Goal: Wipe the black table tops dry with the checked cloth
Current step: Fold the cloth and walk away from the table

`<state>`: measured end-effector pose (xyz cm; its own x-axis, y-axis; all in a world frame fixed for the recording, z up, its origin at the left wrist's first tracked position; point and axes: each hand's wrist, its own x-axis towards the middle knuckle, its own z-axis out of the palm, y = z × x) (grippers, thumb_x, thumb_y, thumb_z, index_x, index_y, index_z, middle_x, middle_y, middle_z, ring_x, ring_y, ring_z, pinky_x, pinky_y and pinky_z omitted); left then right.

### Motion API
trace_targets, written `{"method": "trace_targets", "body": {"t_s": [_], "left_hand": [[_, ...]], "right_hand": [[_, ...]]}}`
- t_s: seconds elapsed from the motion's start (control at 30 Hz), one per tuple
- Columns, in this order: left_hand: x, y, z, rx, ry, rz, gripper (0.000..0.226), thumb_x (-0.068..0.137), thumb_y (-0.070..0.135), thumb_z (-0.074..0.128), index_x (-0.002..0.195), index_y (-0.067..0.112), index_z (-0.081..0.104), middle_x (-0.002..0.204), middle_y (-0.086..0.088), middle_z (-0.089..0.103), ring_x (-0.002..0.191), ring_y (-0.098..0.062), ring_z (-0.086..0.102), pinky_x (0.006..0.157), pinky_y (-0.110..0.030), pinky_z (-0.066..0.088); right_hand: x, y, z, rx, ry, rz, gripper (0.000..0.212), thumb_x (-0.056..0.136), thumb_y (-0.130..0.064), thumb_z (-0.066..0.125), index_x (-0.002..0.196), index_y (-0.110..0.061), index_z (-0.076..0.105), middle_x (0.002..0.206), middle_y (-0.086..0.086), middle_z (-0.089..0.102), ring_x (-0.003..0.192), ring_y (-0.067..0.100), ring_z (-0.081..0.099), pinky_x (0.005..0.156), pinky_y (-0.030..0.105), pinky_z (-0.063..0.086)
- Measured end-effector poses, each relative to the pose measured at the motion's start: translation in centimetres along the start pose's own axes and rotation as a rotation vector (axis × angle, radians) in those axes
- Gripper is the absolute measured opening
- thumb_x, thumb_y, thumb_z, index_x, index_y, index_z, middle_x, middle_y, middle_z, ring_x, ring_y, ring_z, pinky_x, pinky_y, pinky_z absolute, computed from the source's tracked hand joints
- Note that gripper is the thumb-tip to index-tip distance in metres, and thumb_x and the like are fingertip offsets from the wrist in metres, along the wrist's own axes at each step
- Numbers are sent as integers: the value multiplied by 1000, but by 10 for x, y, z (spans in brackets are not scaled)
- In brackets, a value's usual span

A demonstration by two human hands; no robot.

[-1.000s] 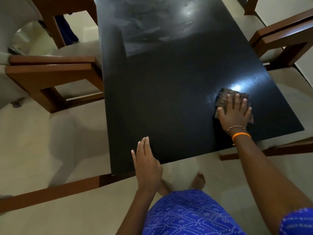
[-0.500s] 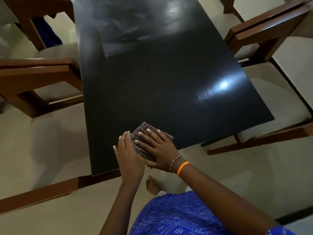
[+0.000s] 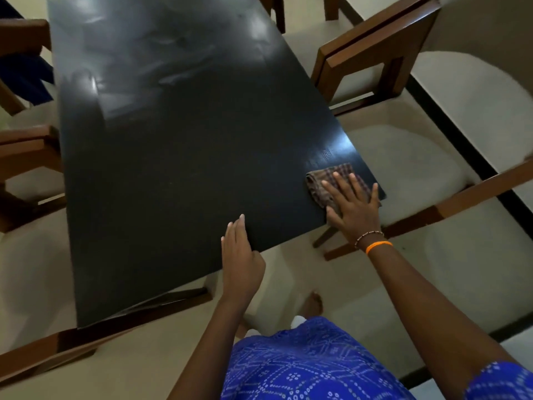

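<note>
The black table top [image 3: 178,174] fills the middle of the head view, with pale wet streaks at its far end. A folded brown checked cloth [image 3: 323,181] lies on the near right corner. My right hand [image 3: 353,207] presses flat on the cloth, fingers spread, and covers its near half. My left hand [image 3: 240,255] rests on the table's near edge, left of the cloth, fingers together and holding nothing.
Wooden chairs with pale cushions stand round the table: one at the right [image 3: 375,56], a nearer one at the right [image 3: 476,194], two at the left [image 3: 23,145]. A bare foot [image 3: 313,303] stands on the pale floor below the near edge.
My right hand has swept the cloth from the near left part of the table back to the near right corner. My left hand has stayed on the near edge.
</note>
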<state>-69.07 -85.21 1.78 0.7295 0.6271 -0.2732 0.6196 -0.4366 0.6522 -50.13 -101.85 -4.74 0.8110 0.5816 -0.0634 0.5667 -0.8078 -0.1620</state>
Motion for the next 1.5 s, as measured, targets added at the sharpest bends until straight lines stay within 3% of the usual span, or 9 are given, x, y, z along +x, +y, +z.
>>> {"method": "trace_targets", "body": {"t_s": [0.1,0.33,0.47,0.57,0.7,0.83,1.1,1.3,1.5], "left_hand": [[3,34,21,-68,-74,22,71,83,-8,45,146,17,24,151,1,29,144,-14,13,119,-37,16],[17,137,91,-321,-543,0,44,91,4,48,133,18,48,134,0,53,119,-8,48,105,-28,37],[12,203,151,-337,-785,62,36,97,29,43,131,21,49,131,9,51,115,-1,46,92,-18,36],[1,252,199,-502,-1012,60,27,98,34,37,115,25,56,111,12,61,93,6,61,74,-6,46],[-9,306,252,-638,-1116,38,28,96,28,43,112,14,61,111,-15,65,93,-22,65,87,-39,49],[-10,348,300,-527,-1121,95,34,91,15,54,124,6,55,118,-19,64,106,-33,61,89,-42,51],[3,465,412,-439,-1154,7,31,93,10,50,124,8,54,117,-13,63,104,-31,62,77,-37,56],[33,579,486,-473,-1078,-62,28,90,7,48,118,8,56,109,-13,62,95,-30,61,68,-35,56],[81,661,545,-540,-953,-184,22,83,-1,41,82,15,56,79,-8,57,68,-22,56,50,-27,49]], "right_hand": [[8,44,-5,129,6,159,56,86,-40,42,141,-33,36,153,0,32,138,29,33,102,55,33],[-13,123,-26,1245,165,807,21,96,-13,44,103,-2,61,112,22,62,101,25,56,89,20,45],[-53,161,-56,1701,163,824,35,97,-15,39,124,1,55,127,20,56,113,28,52,109,46,37],[-84,188,-86,1612,238,699,34,99,-9,36,130,-3,48,130,21,55,113,24,53,103,42,42],[-114,224,-120,1202,268,624,37,99,-12,40,134,-2,47,121,15,60,104,8,56,89,13,46],[-132,283,-137,1050,323,666,37,99,-11,39,134,-3,47,145,12,42,137,18,36,117,27,23],[-111,436,-123,1489,531,1099,36,95,-10,47,129,1,48,137,18,50,116,29,55,100,43,45],[-68,560,-159,2056,491,1065,28,96,-21,43,109,-4,62,95,9,73,93,26,63,90,40,47],[-2,662,-178,2154,440,1059,40,93,-10,40,131,-1,47,117,21,53,97,32,52,85,40,42]]}}
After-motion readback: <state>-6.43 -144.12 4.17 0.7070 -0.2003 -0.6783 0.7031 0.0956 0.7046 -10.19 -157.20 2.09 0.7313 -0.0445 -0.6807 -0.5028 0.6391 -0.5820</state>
